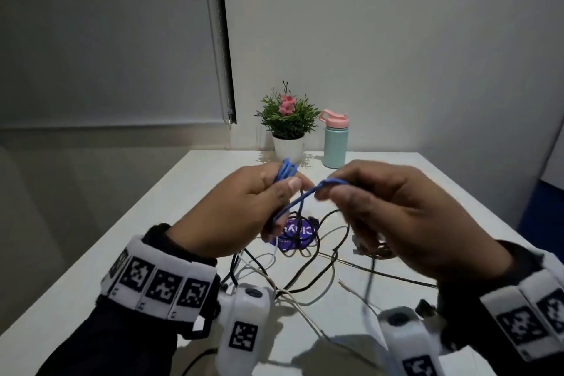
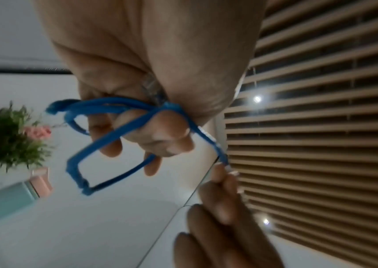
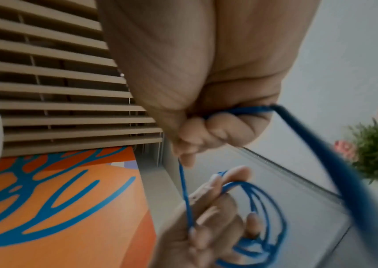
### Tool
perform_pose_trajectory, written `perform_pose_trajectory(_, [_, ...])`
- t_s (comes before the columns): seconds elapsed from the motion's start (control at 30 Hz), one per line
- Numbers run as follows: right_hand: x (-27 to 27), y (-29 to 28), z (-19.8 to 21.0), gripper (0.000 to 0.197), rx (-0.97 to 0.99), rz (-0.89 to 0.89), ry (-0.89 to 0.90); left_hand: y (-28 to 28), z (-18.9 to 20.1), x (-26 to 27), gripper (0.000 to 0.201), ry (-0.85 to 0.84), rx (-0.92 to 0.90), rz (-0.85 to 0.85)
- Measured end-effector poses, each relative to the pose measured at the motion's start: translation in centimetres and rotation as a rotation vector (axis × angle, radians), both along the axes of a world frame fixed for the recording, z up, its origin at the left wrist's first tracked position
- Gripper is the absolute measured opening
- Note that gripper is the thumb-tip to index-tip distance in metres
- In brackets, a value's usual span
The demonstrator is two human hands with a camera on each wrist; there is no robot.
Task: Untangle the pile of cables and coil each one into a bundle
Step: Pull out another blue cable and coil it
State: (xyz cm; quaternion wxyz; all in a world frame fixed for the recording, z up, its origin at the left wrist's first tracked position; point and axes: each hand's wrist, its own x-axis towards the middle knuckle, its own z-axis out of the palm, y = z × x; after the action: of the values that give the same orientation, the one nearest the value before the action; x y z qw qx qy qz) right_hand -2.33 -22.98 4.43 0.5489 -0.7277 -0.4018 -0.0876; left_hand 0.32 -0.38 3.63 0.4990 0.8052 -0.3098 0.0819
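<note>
My left hand (image 1: pixel 244 210) grips the gathered loops of the thin blue cable (image 1: pixel 300 203) above the white surface (image 1: pixel 91 268). My right hand (image 1: pixel 393 210) pinches its free length. I should lay each turn evenly, with light tension, clear of the tangled black and white cables (image 1: pixel 305 272) below.

The room looks dim and gray from my head. The counter (image 1: pixel 381 180) is the lightest part, with soft shadows near the bottom edge. My right hand (image 1: pixel 406 210) is blurry. In my wrist views everything is smeared and bent at the edges, and two small lights (image 2: pixel 257 98) glare on the right.
</note>
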Motion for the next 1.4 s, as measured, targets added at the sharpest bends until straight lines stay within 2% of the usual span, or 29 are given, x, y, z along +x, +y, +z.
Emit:
perform_pose_trajectory(0.1, [0.8,-0.1,-0.5,0.021,0.119,-0.058,0.125,-1.1,-0.4,0.0,0.025,0.101,-0.171,-0.090])
perform_pose_trajectory(0.2, [1.0,0.4,-1.1,0.027,-0.032,-0.163,0.015,-2.3,-0.9,0.1,0.030,0.180,-0.376,-0.125])
perform_pose_trajectory(0.3, [1.2,0.7,-1.8,0.051,-0.134,-0.319,-0.042,-2.9,-1.4,0.1,0.033,0.239,-0.512,-0.130])
perform_pose_trajectory(0.37, [1.3,1.0,-2.2,0.059,-0.118,-0.387,-0.060,-3.2,-1.6,0.1,0.036,0.311,-0.597,-0.177])
perform_pose_trajectory(0.47, [1.7,0.8,-2.1,0.078,-0.089,-0.410,0.068,-3.7,-1.6,-0.1,0.045,0.387,-0.680,-0.301])
perform_pose_trajectory(0.5, [1.9,0.5,-1.9,0.076,-0.092,-0.350,0.133,-3.9,-1.6,-0.2,0.048,0.398,-0.689,-0.344])
perform_pose_trajectory(0.6, [1.4,0.3,-1.3,0.035,-0.067,-0.078,0.190,-4.3,-1.7,-0.7,0.064,0.410,-0.643,-0.367])
perform_pose_trajectory(0.67, [1.1,0.3,-1.2,0.024,-0.030,-0.120,0.143,-4.6,-1.6,-0.9,0.064,0.368,-0.593,-0.305])
perform_pose_trajectory(0.73, [1.4,0.5,-1.5,0.018,-0.025,-0.246,0.055,-4.5,-1.2,-0.9,0.048,0.346,-0.543,-0.207])
perform_pose_trajectory(0.8, [1.3,1.1,-1.8,0.017,-0.066,-0.335,-0.020,-4.1,-0.8,-0.9,0.037,0.349,-0.475,-0.156])
perform_pose_trajectory(0.9, [1.2,1.4,-2.1,0.010,-0.191,-0.440,-0.154,-3.6,-0.6,-1.1,0.032,0.373,-0.424,-0.155])
perform_pose_trajectory(1.07, [1.1,0.7,-1.7,0.013,-0.324,-0.482,-0.316,-3.7,-0.7,-0.6,0.051,0.470,-0.443,-0.123])
perform_pose_trajectory(1.1, [1.1,0.7,-1.8,0.006,-0.370,-0.476,-0.330,-3.6,-0.7,-0.6,0.053,0.477,-0.416,-0.133])
perform_pose_trajectory(1.2, [0.8,1.0,-2.0,0.004,-0.475,-0.457,-0.377,-3.3,-0.6,-0.8,0.058,0.472,-0.300,-0.168])
perform_pose_trajectory(1.3, [0.6,1.0,-1.5,0.024,-0.474,-0.445,-0.389,-3.3,-0.7,-0.7,0.056,0.540,-0.369,-0.239])
perform_pose_trajectory(1.4, [0.7,0.6,-1.2,0.028,-0.411,-0.430,-0.366,-3.3,-0.8,-0.8,0.055,0.591,-0.498,-0.373])
